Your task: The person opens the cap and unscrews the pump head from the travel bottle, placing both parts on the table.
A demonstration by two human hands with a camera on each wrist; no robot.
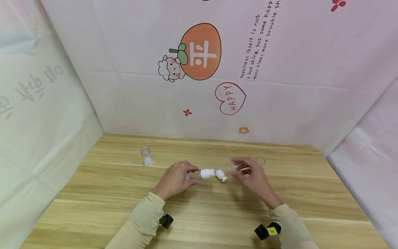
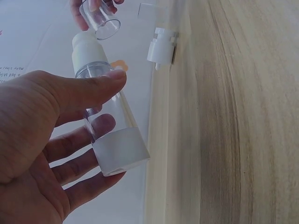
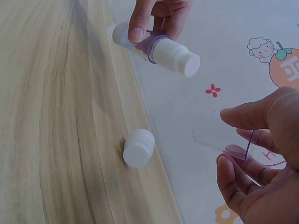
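Observation:
My left hand (image 1: 189, 174) grips a clear bottle (image 1: 206, 173) with a white neck and white base, held sideways just above the wooden table (image 1: 199, 214). In the left wrist view the thumb and fingers of my left hand (image 2: 107, 100) wrap round the bottle (image 2: 114, 140). My right hand (image 1: 237, 169) pinches a transparent cap (image 3: 219, 133) between thumb and fingers, a short way from the bottle's neck (image 3: 180, 53). Between my hands, a white pump head (image 1: 221, 175) lies on the table, also shown in the right wrist view (image 3: 138, 148). The clear cap (image 2: 100, 21) appears beyond the neck.
A second small clear bottle (image 1: 146, 156) stands at the back left of the table. A clear ring-shaped piece (image 1: 260, 160) lies behind my right hand. Printed cloth walls (image 1: 202, 69) close in the back and both sides. Black wrist cameras (image 1: 166, 220) sit on my sleeves.

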